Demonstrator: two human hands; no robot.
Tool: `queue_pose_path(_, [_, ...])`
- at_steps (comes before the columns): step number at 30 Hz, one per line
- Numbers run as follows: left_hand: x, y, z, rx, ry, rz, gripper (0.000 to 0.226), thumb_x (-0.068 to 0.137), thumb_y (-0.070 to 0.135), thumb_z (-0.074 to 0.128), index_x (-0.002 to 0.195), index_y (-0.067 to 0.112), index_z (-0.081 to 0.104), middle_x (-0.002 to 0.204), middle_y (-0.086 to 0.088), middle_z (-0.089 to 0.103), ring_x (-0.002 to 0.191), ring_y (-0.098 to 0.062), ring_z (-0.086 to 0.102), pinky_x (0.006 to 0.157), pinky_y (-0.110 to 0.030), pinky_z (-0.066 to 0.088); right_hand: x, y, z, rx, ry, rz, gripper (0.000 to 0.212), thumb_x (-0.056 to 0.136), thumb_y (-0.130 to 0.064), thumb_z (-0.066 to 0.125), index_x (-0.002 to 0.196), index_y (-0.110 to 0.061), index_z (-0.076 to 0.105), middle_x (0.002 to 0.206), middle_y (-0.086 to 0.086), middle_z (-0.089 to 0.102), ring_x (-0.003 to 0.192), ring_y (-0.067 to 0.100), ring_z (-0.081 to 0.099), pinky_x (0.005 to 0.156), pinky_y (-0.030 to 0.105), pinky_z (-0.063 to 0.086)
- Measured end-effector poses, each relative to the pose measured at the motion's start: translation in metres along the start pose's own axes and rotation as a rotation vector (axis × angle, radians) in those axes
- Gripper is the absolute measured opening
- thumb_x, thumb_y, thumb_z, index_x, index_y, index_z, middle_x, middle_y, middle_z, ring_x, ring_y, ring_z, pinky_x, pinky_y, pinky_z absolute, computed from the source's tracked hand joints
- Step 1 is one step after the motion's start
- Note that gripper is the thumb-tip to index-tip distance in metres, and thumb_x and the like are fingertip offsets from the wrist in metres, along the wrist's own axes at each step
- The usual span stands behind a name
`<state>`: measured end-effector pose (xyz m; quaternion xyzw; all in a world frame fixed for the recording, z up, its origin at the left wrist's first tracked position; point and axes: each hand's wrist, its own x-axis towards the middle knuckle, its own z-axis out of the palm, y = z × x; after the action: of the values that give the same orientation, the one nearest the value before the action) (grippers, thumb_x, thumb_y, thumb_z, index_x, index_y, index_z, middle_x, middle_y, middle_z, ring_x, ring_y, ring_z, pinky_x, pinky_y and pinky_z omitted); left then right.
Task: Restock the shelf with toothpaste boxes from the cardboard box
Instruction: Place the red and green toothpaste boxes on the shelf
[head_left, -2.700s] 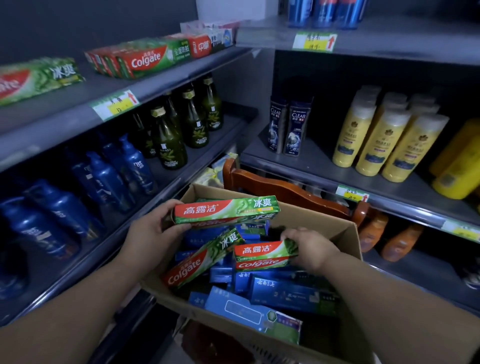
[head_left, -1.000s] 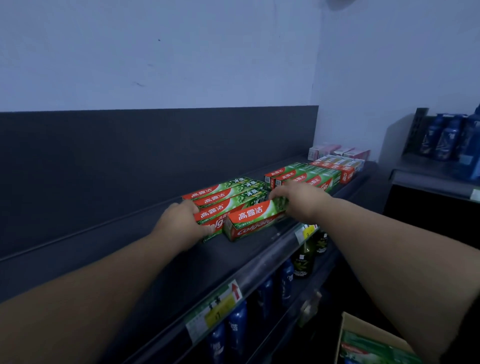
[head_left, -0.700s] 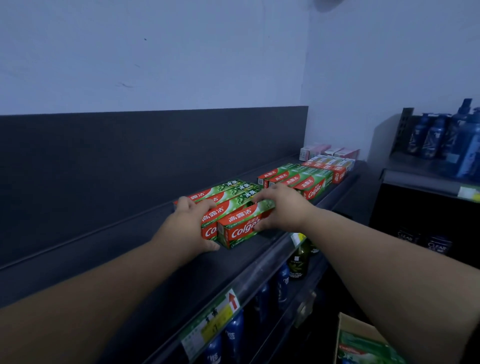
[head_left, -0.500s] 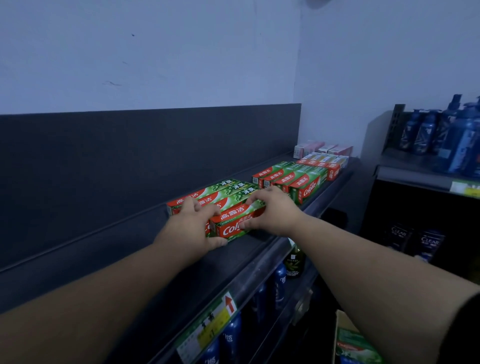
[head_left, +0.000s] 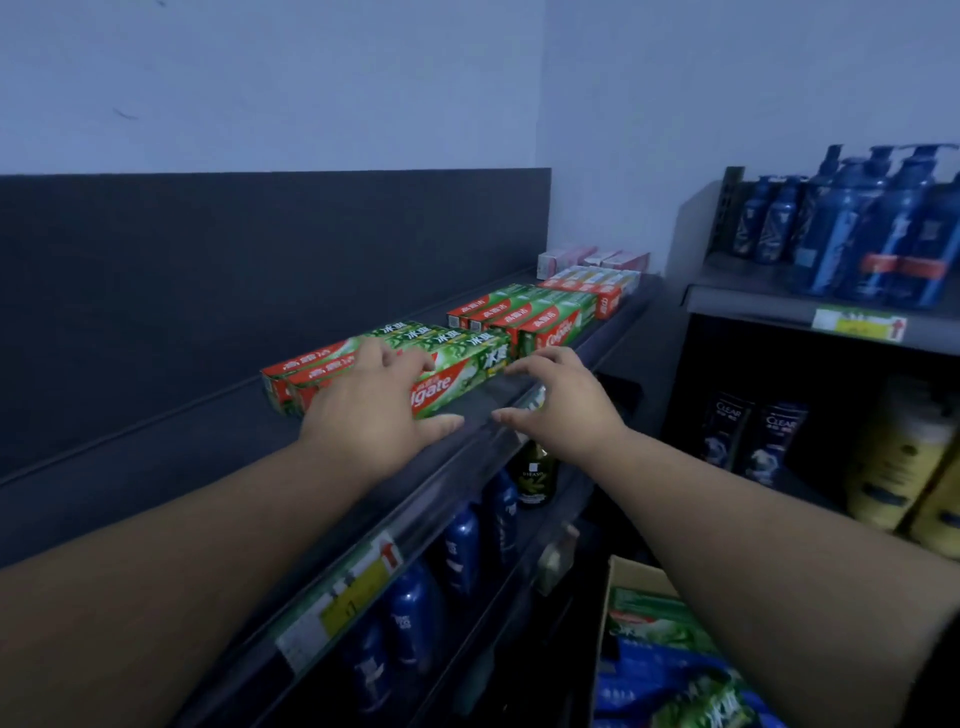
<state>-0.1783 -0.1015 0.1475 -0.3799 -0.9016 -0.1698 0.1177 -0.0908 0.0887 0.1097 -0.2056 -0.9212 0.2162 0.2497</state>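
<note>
Several red-and-green Colgate toothpaste boxes (head_left: 457, 371) lie side by side on the dark top shelf (head_left: 208, 447). My left hand (head_left: 374, 410) rests over their near end, fingers spread, palm down, gripping nothing. My right hand (head_left: 561, 400) hovers just off the front box, fingers apart and empty. At the bottom right the cardboard box (head_left: 610, 577) shows one corner, with green and blue toothpaste boxes (head_left: 654, 623) inside.
A second row of green toothpaste boxes (head_left: 524, 314) and red and pink boxes (head_left: 597, 275) lie farther along the shelf. Blue bottles (head_left: 457, 551) and a green bottle (head_left: 532, 478) stand on the shelf below. Blue pump bottles (head_left: 857, 223) fill the right unit.
Both hands carried boxes from the cardboard box up to the top shelf, pushed them against the row, then let go; the right hand has drawn back a little.
</note>
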Motion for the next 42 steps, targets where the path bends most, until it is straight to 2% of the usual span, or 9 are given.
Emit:
queue_pose_path(5, [-0.029,0.07,0.034,-0.075,-0.069,0.151,0.061,0.079,0.065,0.059,0.13,0.038,0.04,0.123,0.008,0.035,0.093,-0.018,0.056,0.078,-0.035,0.049,-0.06,0.068,-0.025,-0.024,0.035,0.114,0.053,0.077,-0.049,0.076,0.124,-0.03,0.059,0.132,-0.003,0.045,0.12,0.018,0.048,0.098,0.033,0.045])
queue_pose_path(8, [-0.056,0.107,0.08,-0.143,-0.185,0.189,0.059,0.08,0.064,0.06,0.129,0.038,0.04,0.122,0.01,0.034,0.092,-0.015,0.056,0.079,-0.039,0.052,-0.112,0.121,-0.039,-0.05,-0.052,0.23,0.053,0.081,-0.049,0.072,0.128,-0.032,0.054,0.134,-0.003,0.044,0.119,0.019,0.049,0.096,0.033,0.046])
queue_pose_path(12, [-0.095,0.146,0.146,-0.164,-0.355,0.187,0.051,0.082,0.057,0.062,0.125,0.036,0.044,0.122,0.011,0.035,0.087,-0.013,0.054,0.078,-0.033,0.05,-0.181,0.185,-0.049,-0.075,-0.167,0.389,0.054,0.081,-0.049,0.072,0.129,-0.029,0.055,0.129,0.001,0.051,0.119,0.021,0.051,0.096,0.031,0.043])
queue_pose_path(17, [-0.134,0.181,0.207,-0.194,-0.538,0.142,0.05,0.085,0.049,0.064,0.128,0.031,0.046,0.131,0.008,0.033,0.109,-0.021,0.055,0.09,-0.036,0.048,-0.243,0.236,-0.052,-0.015,-0.256,0.509,0.05,0.079,-0.044,0.076,0.122,-0.023,0.061,0.115,0.0,0.062,0.107,0.018,0.058,0.084,0.023,0.042])
queue_pose_path(19, [-0.144,0.189,0.223,-0.183,-0.568,0.12,0.05,0.085,0.047,0.064,0.128,0.029,0.046,0.133,0.006,0.036,0.111,-0.019,0.054,0.094,-0.035,0.046,-0.259,0.249,-0.049,-0.008,-0.304,0.524,0.05,0.08,-0.045,0.075,0.122,-0.022,0.062,0.114,0.0,0.064,0.106,0.017,0.06,0.083,0.02,0.041])
queue_pose_path(23, [-0.155,0.199,0.252,-0.159,-0.625,0.021,0.051,0.085,0.042,0.065,0.13,0.03,0.047,0.134,0.003,0.037,0.111,-0.021,0.056,0.096,-0.038,0.045,-0.28,0.271,-0.041,0.032,-0.374,0.539,0.048,0.081,-0.045,0.074,0.123,-0.026,0.06,0.121,-0.003,0.062,0.109,0.015,0.059,0.092,0.027,0.046])
queue_pose_path(30, [-0.15,0.197,0.305,-0.026,-0.8,-0.012,0.064,0.088,0.037,0.062,0.143,0.021,0.034,0.142,-0.007,0.038,0.125,-0.025,0.047,0.103,-0.034,0.039,-0.294,0.296,-0.021,0.09,-0.388,0.536,0.047,0.079,-0.048,0.074,0.119,-0.028,0.06,0.115,-0.004,0.059,0.101,0.013,0.057,0.089,0.026,0.046])
queue_pose_path(35, [-0.141,0.195,0.325,0.158,-0.987,-0.001,0.05,0.093,0.034,0.056,0.134,0.01,0.041,0.135,-0.01,0.052,0.121,-0.027,0.052,0.094,-0.032,0.041,-0.297,0.309,-0.01,0.134,-0.386,0.553,0.044,0.079,-0.047,0.075,0.117,-0.03,0.06,0.11,-0.008,0.058,0.101,0.011,0.056,0.09,0.028,0.047])
queue_pose_path(42, [-0.138,0.189,0.316,0.06,-0.903,-0.04,0.045,0.086,0.034,0.066,0.124,0.017,0.051,0.123,-0.005,0.059,0.11,-0.023,0.056,0.086,-0.029,0.044,-0.293,0.316,-0.005,0.177,-0.363,0.535,0.043,0.077,-0.044,0.078,0.115,-0.031,0.061,0.108,-0.009,0.059,0.098,0.009,0.057,0.089,0.026,0.048])
